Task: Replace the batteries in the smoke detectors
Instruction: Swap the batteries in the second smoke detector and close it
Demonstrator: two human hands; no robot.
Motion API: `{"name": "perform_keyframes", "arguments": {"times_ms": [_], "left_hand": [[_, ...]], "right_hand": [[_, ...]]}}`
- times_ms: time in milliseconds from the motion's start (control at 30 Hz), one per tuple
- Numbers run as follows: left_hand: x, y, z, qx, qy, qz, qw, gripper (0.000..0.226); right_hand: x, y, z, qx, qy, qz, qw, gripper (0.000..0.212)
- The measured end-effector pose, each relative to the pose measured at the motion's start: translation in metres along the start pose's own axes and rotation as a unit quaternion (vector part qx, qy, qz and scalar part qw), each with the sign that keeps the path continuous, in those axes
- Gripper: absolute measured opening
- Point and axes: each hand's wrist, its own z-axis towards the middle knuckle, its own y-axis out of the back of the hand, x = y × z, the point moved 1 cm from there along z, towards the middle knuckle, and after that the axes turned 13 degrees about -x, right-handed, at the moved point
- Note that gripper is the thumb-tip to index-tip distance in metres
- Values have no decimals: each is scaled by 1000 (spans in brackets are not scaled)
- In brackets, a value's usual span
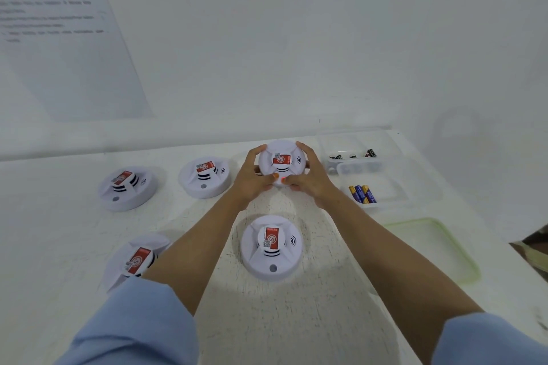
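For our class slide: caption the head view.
Both hands grip one smoke detector; spare batteries wait nearby.

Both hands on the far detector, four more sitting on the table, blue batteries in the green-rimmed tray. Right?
Not quite. The head view shows the blue batteries in a clear container, not in the green-rimmed tray. The rest holds: left hand and right hand grip the far detector.

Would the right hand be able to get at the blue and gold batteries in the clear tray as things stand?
Probably yes: the batteries lie uncovered in the open tray just beside the right hand, though it must first let go of the smoke detector.
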Motion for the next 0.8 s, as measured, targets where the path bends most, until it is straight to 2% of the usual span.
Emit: {"name": "perform_keyframes", "arguments": {"times_ms": [233, 300, 400, 633, 800], "left_hand": [[2, 2, 1, 11, -8, 10, 1000, 66], [2, 3, 2, 21, -11, 12, 1000, 69], [0, 4, 2, 35, -6, 11, 999, 69], [3, 7, 4, 53, 4, 6, 999, 67], [4, 9, 6, 68, 14, 8, 998, 63]], "right_hand": [[-11, -2, 7, 17, -34, 28, 999, 62], [-15, -3, 11, 15, -71, 31, 997, 67], [-17, -2, 16, -2, -111, 37, 993, 62], [-20, -2, 15, -4, -79, 46, 996, 51], [-22, -2, 17, -5, -86, 44, 995, 49]]}}
